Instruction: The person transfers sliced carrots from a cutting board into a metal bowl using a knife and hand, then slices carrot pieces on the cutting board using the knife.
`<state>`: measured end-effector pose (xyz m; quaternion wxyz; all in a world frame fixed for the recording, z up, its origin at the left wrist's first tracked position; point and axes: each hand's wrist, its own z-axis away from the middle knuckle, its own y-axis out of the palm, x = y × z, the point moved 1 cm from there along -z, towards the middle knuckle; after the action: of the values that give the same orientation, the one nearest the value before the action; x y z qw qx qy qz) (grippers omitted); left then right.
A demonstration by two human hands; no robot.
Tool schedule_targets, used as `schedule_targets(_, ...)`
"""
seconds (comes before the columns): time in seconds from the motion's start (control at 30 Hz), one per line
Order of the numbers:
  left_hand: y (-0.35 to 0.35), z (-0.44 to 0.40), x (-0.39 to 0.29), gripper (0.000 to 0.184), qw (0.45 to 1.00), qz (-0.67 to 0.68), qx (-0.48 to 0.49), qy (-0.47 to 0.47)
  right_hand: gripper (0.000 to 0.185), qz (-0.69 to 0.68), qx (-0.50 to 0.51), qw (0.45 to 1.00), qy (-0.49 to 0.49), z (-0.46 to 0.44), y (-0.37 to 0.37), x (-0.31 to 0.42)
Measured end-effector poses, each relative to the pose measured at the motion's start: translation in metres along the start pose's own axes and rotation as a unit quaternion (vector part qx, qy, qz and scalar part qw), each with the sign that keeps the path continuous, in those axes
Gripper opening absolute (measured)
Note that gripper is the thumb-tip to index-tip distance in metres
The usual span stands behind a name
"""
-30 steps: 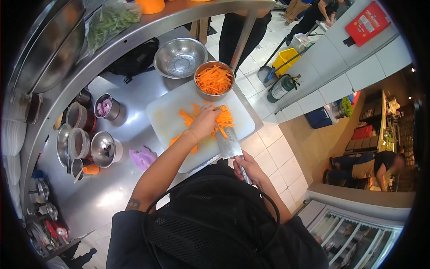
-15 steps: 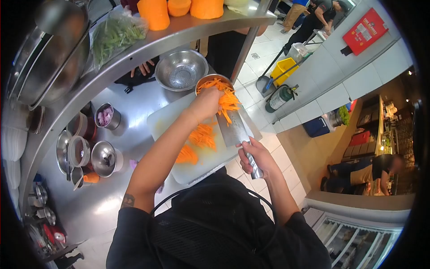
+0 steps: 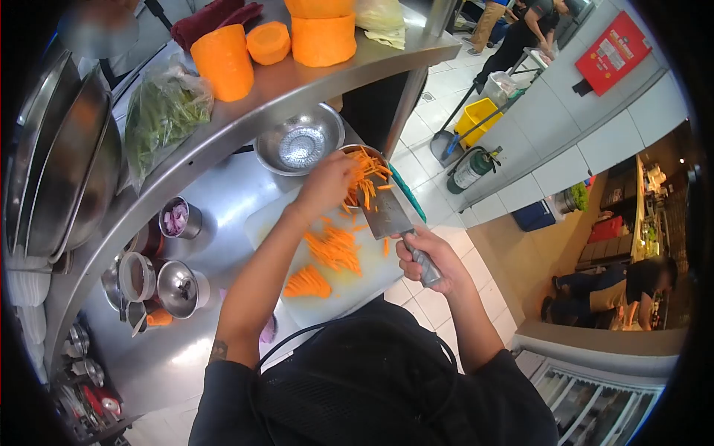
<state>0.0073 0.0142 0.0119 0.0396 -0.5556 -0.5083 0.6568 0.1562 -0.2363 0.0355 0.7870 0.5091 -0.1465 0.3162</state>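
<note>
My right hand [image 3: 431,260] grips the handle of a broad cleaver [image 3: 387,214], its blade reaching to the rim of a round metal bowl [image 3: 348,204]. Against the carrot strips [image 3: 367,172] at the bowl and blade, my left hand [image 3: 327,182] has its fingers bent; its fingertips are partly hidden. On the white cutting board [image 3: 271,223] lie a heap of cut carrot strips [image 3: 335,249] and a fanned stack of carrot slices [image 3: 307,282]. A few loose strips lie near the blade.
An empty metal bowl [image 3: 301,145] stands behind the board. Onion pieces [image 3: 175,219] fill a metal cup at left, near small bowls [image 3: 178,288]. The shelf [image 3: 297,89] above carries large orange chunks [image 3: 223,63] and bagged greens [image 3: 165,111]. Co-workers [image 3: 532,33] stand farther off.
The cleaver and my left hand have moved from the board up to the bowl with carrot strips. The view has shifted, showing more of the shelf. A hand beyond the table is out of sight.
</note>
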Motion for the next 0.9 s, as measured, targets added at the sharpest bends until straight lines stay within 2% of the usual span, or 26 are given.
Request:
schedule_targets(0.07,0.011,0.007,-0.002,0.033,0.991,0.055,0.055,0.113,0.025,0.002,-0.004,1.000,0.003,-0.003,0.000,0.000)
schedule_targets(0.2,0.024,0.013,-0.013,0.031,0.986,0.040,0.111,0.114,0.025,0.026,-0.017,0.999,0.013,-0.014,-0.004,-0.003)
schedule_targets(0.27,0.033,0.004,0.000,0.028,0.991,0.085,0.086,0.050,0.025,0.033,-0.015,0.999,0.011,-0.016,-0.006,-0.001)
schedule_targets(0.37,0.042,-0.015,0.019,0.027,0.997,0.034,0.049,0.053,0.026,0.045,-0.014,0.999,0.011,-0.011,-0.007,0.001)
schedule_targets(0.5,0.044,-0.027,0.030,0.030,0.996,-0.034,0.051,0.071,0.026,0.058,-0.009,0.998,0.012,0.000,-0.012,-0.003)
schedule_targets(0.57,0.033,-0.015,0.005,0.030,0.992,-0.009,-0.060,0.109,0.024,0.049,-0.011,0.999,0.000,0.003,-0.015,-0.006)
schedule_targets(0.6,0.031,-0.008,-0.003,0.030,0.992,-0.011,-0.054,0.112,0.025,0.049,-0.017,0.999,-0.003,0.001,-0.017,-0.009)
schedule_targets(0.67,0.028,0.007,-0.018,0.053,0.971,-0.010,0.068,0.230,0.026,0.045,-0.022,0.999,-0.008,-0.001,-0.018,-0.011)
schedule_targets(0.7,0.024,0.019,-0.027,0.053,0.970,-0.012,0.070,0.233,0.030,0.041,-0.016,0.999,-0.005,-0.001,-0.017,-0.010)
schedule_targets(0.77,0.022,0.040,-0.041,0.072,0.960,-0.160,0.139,0.185,0.033,0.038,-0.010,0.999,-0.002,0.000,-0.016,-0.009)
schedule_targets(0.9,0.016,0.037,-0.008,0.079,0.963,-0.199,0.110,0.146,0.032,0.046,-0.007,0.999,-0.005,0.013,-0.009,-0.005)
